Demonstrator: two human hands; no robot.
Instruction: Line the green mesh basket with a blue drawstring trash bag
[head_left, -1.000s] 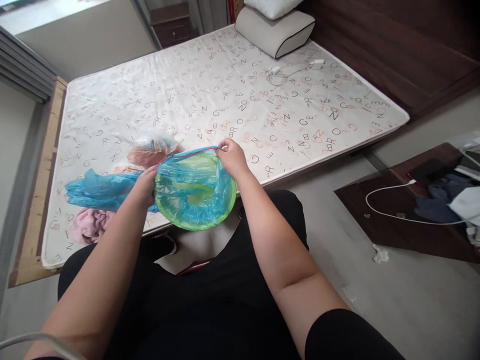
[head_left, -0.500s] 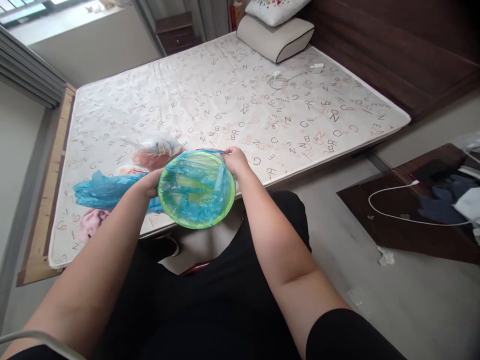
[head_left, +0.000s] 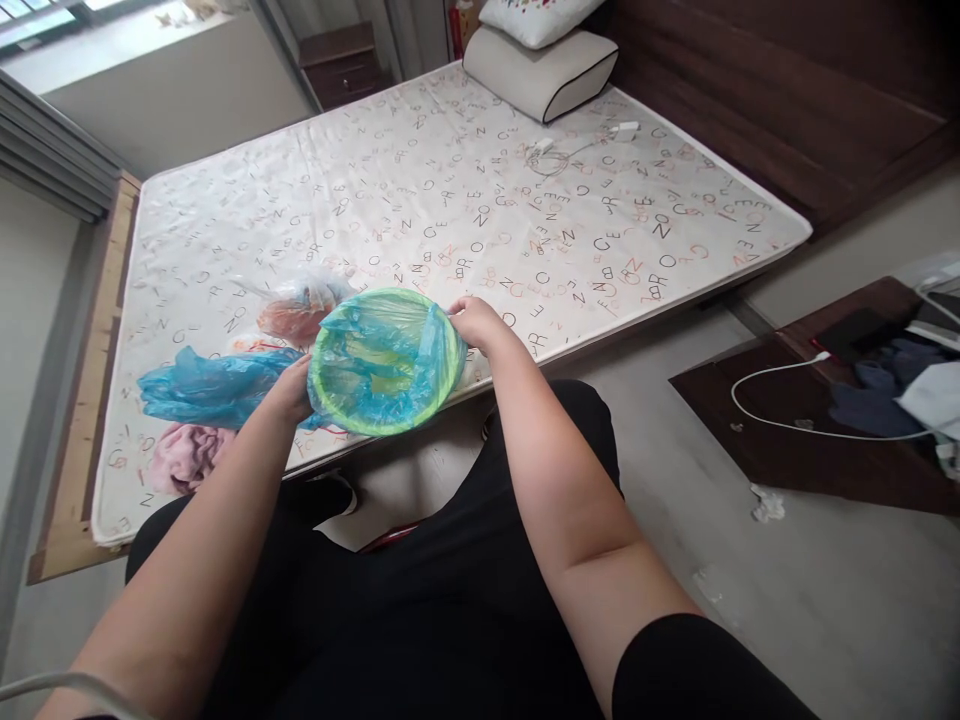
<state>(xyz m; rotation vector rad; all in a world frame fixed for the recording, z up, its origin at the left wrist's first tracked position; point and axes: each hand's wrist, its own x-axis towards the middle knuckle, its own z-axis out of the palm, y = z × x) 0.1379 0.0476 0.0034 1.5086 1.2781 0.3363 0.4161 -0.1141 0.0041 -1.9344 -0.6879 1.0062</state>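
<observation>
A round green trash bin (head_left: 324, 402) is held in front of me, its mouth toward me. Blue translucent plastic bag (head_left: 420, 345) lines it and wraps over the rim. My left hand (head_left: 291, 392) grips the bin's left side, fingers partly hidden behind it. At the upper right of the rim, my right hand (head_left: 474, 322) pinches the edge with the bag. Beside my left hand lies a crumpled blue plastic bag (head_left: 214, 385) on the mattress. Behind it is a clear bag (head_left: 296, 308) with orange-brown contents, and nearer me a pink cloth (head_left: 187, 458).
The letter-printed mattress (head_left: 360, 180) fills the middle, with a cushion (head_left: 541, 72), a pillow (head_left: 534, 18) and a white cable (head_left: 551, 160) on it. On the right stands a dark table (head_left: 724, 420) with a cable and cloths. Crumpled tissue (head_left: 766, 503) lies on the floor.
The bag's edge at the top has come down over the rim and now covers more of it. The bin has shifted slightly up and left. Both hands stay at its sides.
</observation>
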